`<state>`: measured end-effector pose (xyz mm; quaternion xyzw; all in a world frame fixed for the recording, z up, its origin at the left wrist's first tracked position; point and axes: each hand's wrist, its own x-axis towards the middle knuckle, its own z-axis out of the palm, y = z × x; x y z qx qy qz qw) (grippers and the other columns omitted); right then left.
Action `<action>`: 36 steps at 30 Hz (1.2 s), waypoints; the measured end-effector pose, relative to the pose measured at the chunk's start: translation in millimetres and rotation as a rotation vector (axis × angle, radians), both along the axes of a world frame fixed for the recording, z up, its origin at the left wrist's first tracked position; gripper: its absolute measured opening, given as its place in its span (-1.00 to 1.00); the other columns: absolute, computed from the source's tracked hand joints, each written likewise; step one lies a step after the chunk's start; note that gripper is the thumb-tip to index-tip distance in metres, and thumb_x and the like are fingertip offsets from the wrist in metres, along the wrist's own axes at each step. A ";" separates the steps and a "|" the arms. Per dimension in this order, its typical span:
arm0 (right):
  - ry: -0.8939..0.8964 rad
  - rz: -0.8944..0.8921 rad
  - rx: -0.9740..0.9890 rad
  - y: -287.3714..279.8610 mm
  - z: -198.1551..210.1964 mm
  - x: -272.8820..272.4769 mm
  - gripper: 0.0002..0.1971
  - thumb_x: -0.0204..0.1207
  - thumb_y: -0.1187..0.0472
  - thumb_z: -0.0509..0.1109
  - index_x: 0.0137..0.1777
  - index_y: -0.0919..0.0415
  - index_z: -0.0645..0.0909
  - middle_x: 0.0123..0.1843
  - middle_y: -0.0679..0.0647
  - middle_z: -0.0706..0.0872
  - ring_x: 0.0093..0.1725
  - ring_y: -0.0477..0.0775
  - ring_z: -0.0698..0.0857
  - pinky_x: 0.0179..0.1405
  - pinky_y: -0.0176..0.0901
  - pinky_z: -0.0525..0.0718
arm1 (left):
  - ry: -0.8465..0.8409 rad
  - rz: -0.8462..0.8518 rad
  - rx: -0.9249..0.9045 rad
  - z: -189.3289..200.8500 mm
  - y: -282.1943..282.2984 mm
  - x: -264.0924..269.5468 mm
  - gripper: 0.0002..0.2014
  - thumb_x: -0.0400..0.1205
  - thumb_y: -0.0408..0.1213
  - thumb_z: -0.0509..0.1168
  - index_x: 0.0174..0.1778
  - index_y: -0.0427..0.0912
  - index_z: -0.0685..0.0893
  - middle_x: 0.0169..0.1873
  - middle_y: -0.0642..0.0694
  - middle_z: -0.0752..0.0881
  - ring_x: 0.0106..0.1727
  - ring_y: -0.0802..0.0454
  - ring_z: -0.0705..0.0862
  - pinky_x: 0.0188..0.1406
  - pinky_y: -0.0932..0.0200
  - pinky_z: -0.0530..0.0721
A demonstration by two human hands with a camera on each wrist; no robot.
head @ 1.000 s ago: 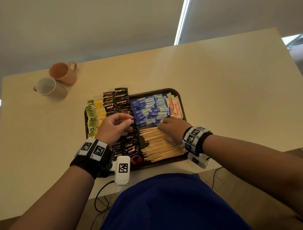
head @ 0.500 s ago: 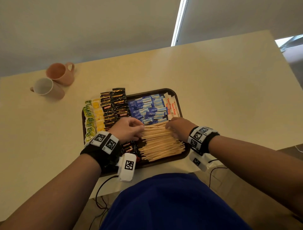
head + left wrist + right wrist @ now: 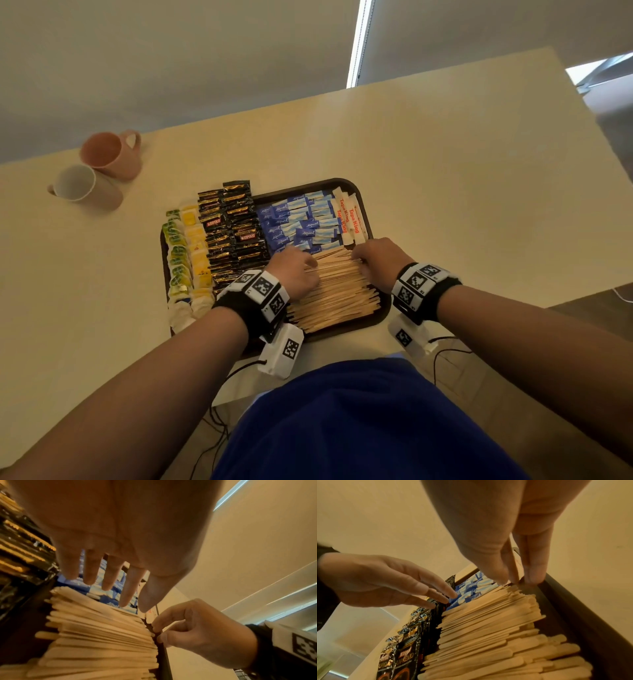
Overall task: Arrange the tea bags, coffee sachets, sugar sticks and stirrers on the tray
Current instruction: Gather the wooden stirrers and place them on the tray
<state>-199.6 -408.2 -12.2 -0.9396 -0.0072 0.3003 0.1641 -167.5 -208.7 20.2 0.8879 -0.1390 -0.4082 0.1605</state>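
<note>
Two mugs stand on the table at ten o'clock from the tray (image 3: 359,192): one pink mug (image 3: 109,154) and one white-lined mug (image 3: 80,183). There is one tray. Two hands show, the left hand (image 3: 294,270) and the right hand (image 3: 378,262). The wooden stirrers (image 3: 337,291), black coffee sachets (image 3: 236,233), blue sugar packets (image 3: 301,222), white sugar sticks (image 3: 349,216) and yellow and green tea bags (image 3: 188,253) are too many and too overlapped to count.

Brand names on a stocked tray (image 3: 363,202)
Black coffee sachets (image 3: 236,233) read "KOPIKO", "SUPREMO"; blue sachets (image 3: 301,222) "equal"; white sugar sticks (image 3: 349,216), at its right edge, "Tapa King".
</note>
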 end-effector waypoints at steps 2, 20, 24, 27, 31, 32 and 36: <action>0.032 0.008 -0.031 1.8 -2.1 -2.3 -0.77 0.61 0.26 0.35 0.22 0.12 0.71 0.18 0.18 0.73 0.14 0.21 0.73 0.20 0.00 0.71 | 0.051 -0.009 0.023 -2.6 -5.0 -4.3 -0.54 0.70 -0.05 0.32 0.51 -0.10 0.56 0.53 -0.13 0.48 0.51 -0.09 0.49 0.52 -0.03 0.48; 0.118 -0.008 -0.027 0.8 -4.1 -1.7 -0.80 0.60 0.34 0.31 0.08 0.22 0.75 0.04 0.16 0.73 0.03 0.19 0.71 -0.13 -0.19 0.55 | 0.134 0.351 0.099 0.7 -4.7 -7.6 -0.61 0.71 -0.16 0.26 0.43 -0.21 0.50 0.08 -0.13 0.62 0.14 -0.14 0.69 -0.04 0.12 0.57; 0.083 -0.058 -0.021 -2.1 -3.8 -0.7 -0.78 0.60 0.37 0.27 0.05 0.25 0.76 0.02 0.16 0.74 0.01 0.18 0.71 -0.18 -0.19 0.51 | 0.163 0.394 0.096 -5.9 -3.3 -7.1 -0.57 0.69 -0.16 0.26 0.47 -0.19 0.47 0.18 -0.18 0.65 0.12 -0.15 0.69 -0.08 0.10 0.57; 0.109 -0.041 -0.025 -2.1 -4.8 -1.8 -0.79 0.60 0.36 0.28 0.04 0.26 0.75 0.03 0.19 0.76 -0.01 0.19 0.72 -0.19 -0.18 0.53 | 0.149 0.419 0.072 -7.0 -1.8 -8.4 -0.57 0.70 -0.19 0.27 0.50 -0.18 0.48 0.31 -0.20 0.64 0.16 -0.12 0.67 -0.02 0.13 0.54; 0.051 -0.054 -0.023 -5.7 -1.8 3.1 -0.80 0.62 0.34 0.28 0.06 0.25 0.74 0.09 0.20 0.75 0.06 0.22 0.72 -0.09 -0.14 0.63 | 0.088 0.453 0.046 -6.0 1.8 -10.5 -0.58 0.70 -0.23 0.30 0.49 -0.19 0.51 0.36 -0.15 0.62 0.14 -0.03 0.62 0.09 0.13 0.56; 0.064 -0.043 -0.020 -5.5 -1.9 4.5 -0.80 0.61 0.33 0.29 0.10 0.24 0.74 0.12 0.20 0.74 0.08 0.22 0.72 -0.05 -0.14 0.65 | 0.070 0.448 0.046 -6.4 2.4 -10.5 -0.58 0.70 -0.23 0.31 0.49 -0.19 0.52 0.38 -0.15 0.62 0.23 -0.06 0.63 0.18 0.11 0.58; 0.146 0.019 -0.011 -3.8 -2.0 7.5 -0.83 0.59 0.28 0.35 0.10 0.13 0.72 0.21 0.19 0.70 0.11 0.17 0.70 0.02 -0.15 0.66 | 0.063 0.370 0.060 -5.3 -2.3 -11.3 -0.59 0.71 -0.25 0.26 0.49 -0.19 0.54 0.38 -0.16 0.63 0.35 -0.14 0.62 0.27 0.07 0.58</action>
